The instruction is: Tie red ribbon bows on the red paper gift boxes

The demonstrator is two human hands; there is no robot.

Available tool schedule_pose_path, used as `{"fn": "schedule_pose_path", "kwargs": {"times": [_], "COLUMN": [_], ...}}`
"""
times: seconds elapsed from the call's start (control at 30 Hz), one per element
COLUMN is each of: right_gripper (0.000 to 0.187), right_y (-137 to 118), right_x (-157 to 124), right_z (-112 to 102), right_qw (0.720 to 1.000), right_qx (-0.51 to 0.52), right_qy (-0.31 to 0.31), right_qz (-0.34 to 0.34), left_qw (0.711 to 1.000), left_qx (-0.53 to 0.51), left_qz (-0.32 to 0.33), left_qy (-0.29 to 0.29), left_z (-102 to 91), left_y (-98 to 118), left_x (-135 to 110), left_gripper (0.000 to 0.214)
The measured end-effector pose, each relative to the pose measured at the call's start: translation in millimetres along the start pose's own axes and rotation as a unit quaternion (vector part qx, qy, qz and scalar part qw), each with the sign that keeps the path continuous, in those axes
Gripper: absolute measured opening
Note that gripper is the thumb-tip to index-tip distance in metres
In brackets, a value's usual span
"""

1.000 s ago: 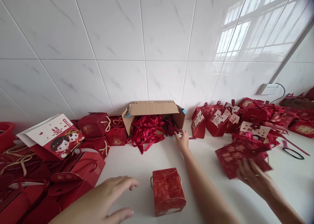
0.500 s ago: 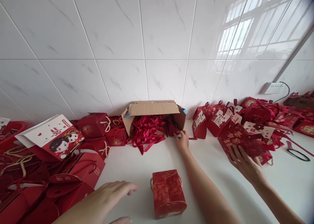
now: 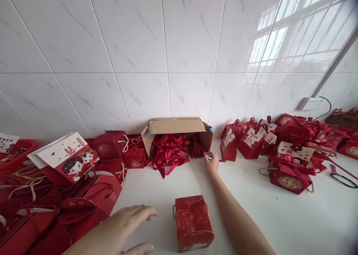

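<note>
A small red patterned gift box (image 3: 193,222) with rope handles sits on the white counter in front of me. To its left, my left hand (image 3: 134,223) hovers with thumb and fingers apart, holding nothing. My right hand (image 3: 212,163) is stretched forward to the right end of an open cardboard box (image 3: 176,125) lying on its side. Its fingers are bent together beside dark red ribbons (image 3: 197,146); what they pinch, if anything, is hidden. A heap of shiny red ribbons (image 3: 169,147) spills from the cardboard box onto the counter.
Red gift boxes (image 3: 110,143) are piled on the left, beside a white-and-red box (image 3: 74,152) with cartoon figures. More ribboned boxes (image 3: 250,141) stand at right. Scissors (image 3: 344,180) lie at the right edge. A power strip (image 3: 311,103) is on the tiled wall.
Another person's hand at the right has left the view with the red card-like piece it held, exposing a red box there. My hands have stayed nearly in place; the view has shifted slightly.
</note>
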State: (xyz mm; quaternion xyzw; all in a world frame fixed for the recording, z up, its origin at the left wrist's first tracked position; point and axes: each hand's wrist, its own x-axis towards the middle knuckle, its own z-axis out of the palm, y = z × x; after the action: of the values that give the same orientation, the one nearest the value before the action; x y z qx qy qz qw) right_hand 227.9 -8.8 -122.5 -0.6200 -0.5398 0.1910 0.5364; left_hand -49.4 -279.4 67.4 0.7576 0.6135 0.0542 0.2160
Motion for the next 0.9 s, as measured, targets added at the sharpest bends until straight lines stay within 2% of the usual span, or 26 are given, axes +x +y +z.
{"fn": "schedule_pose_path", "kwargs": {"times": [0.1, 0.2, 0.33, 0.47, 0.53, 0.6, 0.7, 0.77, 0.8, 0.9], "right_gripper": [0.026, 0.027, 0.042, 0.046, 0.044, 0.040, 0.036, 0.035, 0.033, 0.045], "right_y": [0, -3, -16, -38, -54, -72, -108, -137, -152, -194], "right_x": [-1, -2, -2, 3, 9, 14, 9, -7, -19, -65], "right_z": [1, 2, -6, -24, -38, -56, -91, -115, -126, -147], "right_qw": [1.000, 1.000, 0.999, 0.997, 0.997, 0.996, 0.990, 0.980, 0.970, 0.885], "right_qx": [-0.002, 0.005, 0.025, 0.057, 0.075, 0.091, 0.126, 0.153, 0.172, 0.252], "right_qy": [-0.012, -0.010, 0.035, 0.045, 0.029, 0.003, -0.063, -0.118, -0.157, -0.332], "right_qz": [0.005, 0.009, 0.029, 0.027, 0.017, 0.007, -0.016, -0.046, -0.070, -0.207], "left_qw": [1.000, 0.997, 0.997, 0.992, 0.987, 0.986, 0.984, 0.977, 0.974, 0.969], "left_qx": [0.009, 0.034, 0.039, 0.026, 0.006, -0.019, -0.051, -0.088, -0.113, -0.127], "left_qz": [-0.023, -0.069, -0.040, -0.009, 0.004, 0.013, 0.034, 0.074, 0.102, 0.162], "left_qy": [-0.015, -0.011, 0.058, 0.125, 0.161, 0.166, 0.169, 0.177, 0.169, 0.138], "left_z": [-3.0, 6.1, 39.7, 71.6, 76.0, 69.3, 42.8, 22.5, 14.2, 1.9], "left_y": [1, -4, -13, -19, -19, -17, -2, 15, 23, 45], "left_x": [23, 66, 119, 138, 138, 136, 123, 103, 90, 43], "left_gripper": [0.029, 0.026, 0.024, 0.028, 0.034, 0.039, 0.042, 0.041, 0.041, 0.045]}}
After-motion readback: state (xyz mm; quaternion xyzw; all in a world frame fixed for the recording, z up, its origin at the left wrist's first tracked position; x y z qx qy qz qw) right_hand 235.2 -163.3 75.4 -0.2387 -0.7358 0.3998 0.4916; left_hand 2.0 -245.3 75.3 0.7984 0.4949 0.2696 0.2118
